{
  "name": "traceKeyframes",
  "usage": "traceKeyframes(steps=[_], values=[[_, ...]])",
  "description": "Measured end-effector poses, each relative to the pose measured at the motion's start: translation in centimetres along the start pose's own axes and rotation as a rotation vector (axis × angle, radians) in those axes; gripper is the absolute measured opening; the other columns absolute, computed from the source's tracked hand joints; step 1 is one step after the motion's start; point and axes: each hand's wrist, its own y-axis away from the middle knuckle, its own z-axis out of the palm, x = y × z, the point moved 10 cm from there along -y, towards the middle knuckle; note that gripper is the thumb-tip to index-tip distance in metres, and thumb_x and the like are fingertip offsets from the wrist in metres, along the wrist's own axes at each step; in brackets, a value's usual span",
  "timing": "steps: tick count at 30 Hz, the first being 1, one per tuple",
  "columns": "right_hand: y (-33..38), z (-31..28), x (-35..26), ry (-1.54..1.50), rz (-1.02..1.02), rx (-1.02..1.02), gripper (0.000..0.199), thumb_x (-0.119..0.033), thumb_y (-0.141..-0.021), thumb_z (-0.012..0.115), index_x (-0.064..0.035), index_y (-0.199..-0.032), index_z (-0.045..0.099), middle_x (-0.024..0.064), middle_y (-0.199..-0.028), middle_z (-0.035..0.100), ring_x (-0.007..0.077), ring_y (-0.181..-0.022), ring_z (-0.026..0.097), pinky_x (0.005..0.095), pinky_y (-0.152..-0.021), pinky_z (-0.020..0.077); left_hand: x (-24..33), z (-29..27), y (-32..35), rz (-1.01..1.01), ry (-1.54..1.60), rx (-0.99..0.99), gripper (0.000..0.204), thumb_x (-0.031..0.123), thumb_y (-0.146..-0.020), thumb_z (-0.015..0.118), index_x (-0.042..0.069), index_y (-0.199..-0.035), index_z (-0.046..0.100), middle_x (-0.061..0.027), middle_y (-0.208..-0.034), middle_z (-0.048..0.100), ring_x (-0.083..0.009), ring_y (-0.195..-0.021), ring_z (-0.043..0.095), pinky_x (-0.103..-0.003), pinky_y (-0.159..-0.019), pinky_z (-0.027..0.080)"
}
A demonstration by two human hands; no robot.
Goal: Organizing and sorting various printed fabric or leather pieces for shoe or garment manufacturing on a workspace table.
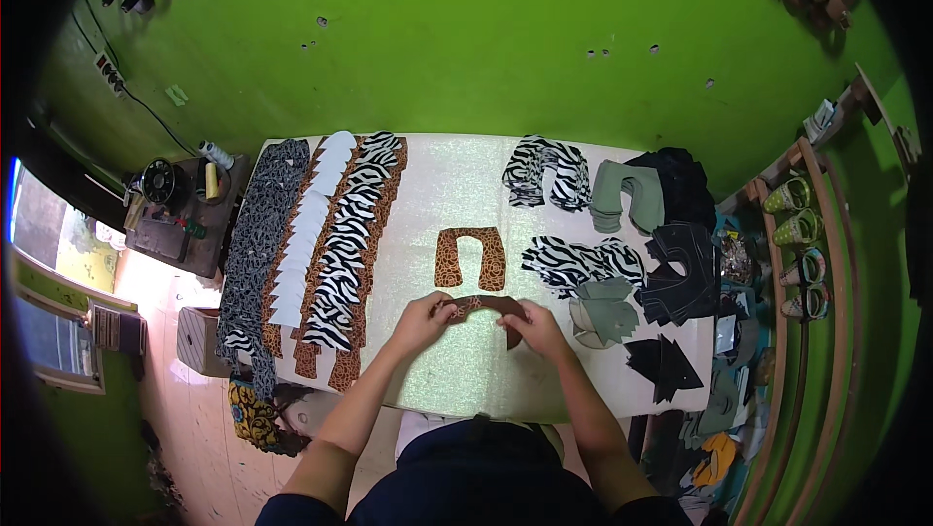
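"While both hands are raised over the worktop (437,380), what do they have hold of?"

"One curved brown piece (494,302). The left hand (425,322) pinches one end between thumb and curled fingers; the right hand (540,329) grips the other end the same way."

"Where is it?"

"Just on the person's side of the spotted U-shaped piece (449,259), which lies flat with its gap facing the person."

"And around that U-shaped piece?"

"Well to its left run overlapping rows, going outward: zebra-striped pieces (352,225), white pieces (311,210), then dark grey patterned pieces (258,244). To its right lie zebra-striped stacks (583,259), green pieces (622,196) and black pieces (680,293)."
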Motion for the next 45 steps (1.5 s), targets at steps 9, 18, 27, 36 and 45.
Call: traceKeyframes(steps=[9, 18, 27, 36, 45], values=[[4.3, 0.4, 4.2, 0.266, 0.102, 0.110, 0.039, -0.034, -0.086, 0.055, 0.0002, -0.105, 0.057, 0.0123, -0.084, 0.065, 0.0208, -0.076, 0.063, 0.0331, -0.070, 0.0479, -0.3, 3.1, 0.9, -0.093, -0.121, -0.061, 0.023, 0.019, -0.087, 0.054, 0.003, -0.103, 0.054, -0.0138, -0.088, 0.061, -0.0244, -0.074, 0.060, -0.035, -0.067, 0.046], [3.3, -6.3, -6.5, 1.111, -0.214, 0.676, 0.033, -0.017, -0.076, 0.060, -0.0048, -0.106, 0.054, 0.0145, -0.103, 0.053, 0.0313, -0.099, 0.050, 0.0400, -0.080, 0.0434, 3.3, 4.8, -1.0, 0.223, -0.387, 0.063, 0.024, 0.020, -0.085, 0.050, 0.008, -0.105, 0.053, -0.0127, -0.102, 0.054, -0.0301, -0.091, 0.056, -0.039, -0.077, 0.047], [-4.3, -10.4, -7.9, 1.115, -0.133, 0.232, 0.071, -0.009, -0.062, 0.071, -0.0089, -0.126, 0.042, 0.0140, -0.123, 0.046, 0.0307, -0.113, 0.045, 0.0368, -0.094, 0.0401, 5.4, 6.5, -3.3, 0.207, -0.188, -0.119, 0.028, 0.022, -0.086, 0.050, 0.004, -0.107, 0.053, -0.0147, -0.105, 0.055, -0.0289, -0.090, 0.058, -0.036, -0.080, 0.046], [-2.1, -6.1, -10.4, 1.132, -0.355, 0.300, 0.051, -0.011, -0.064, 0.072, -0.0094, -0.111, 0.052, 0.0088, -0.107, 0.050, 0.0283, -0.104, 0.048, 0.0377, -0.089, 0.0387, 3.5, 7.1, -3.2, 0.093, 0.063, -0.135, 0.030, 0.022, -0.086, 0.054, 0.002, -0.109, 0.055, -0.0138, -0.099, 0.058, -0.0214, -0.084, 0.059, -0.031, -0.075, 0.047], [1.4, -0.1, -5.9, 0.814, -0.264, 0.052, 0.046, -0.014, -0.069, 0.072, -0.0105, -0.110, 0.052, 0.0116, -0.102, 0.049, 0.0284, -0.097, 0.053, 0.0361, -0.076, 0.0455, 1.3, 7.4, -1.9, 0.016, 0.200, -0.116, 0.026, 0.015, -0.084, 0.061, 0.002, -0.106, 0.057, -0.0096, -0.086, 0.063, -0.0141, -0.075, 0.060, -0.025, -0.070, 0.048]])
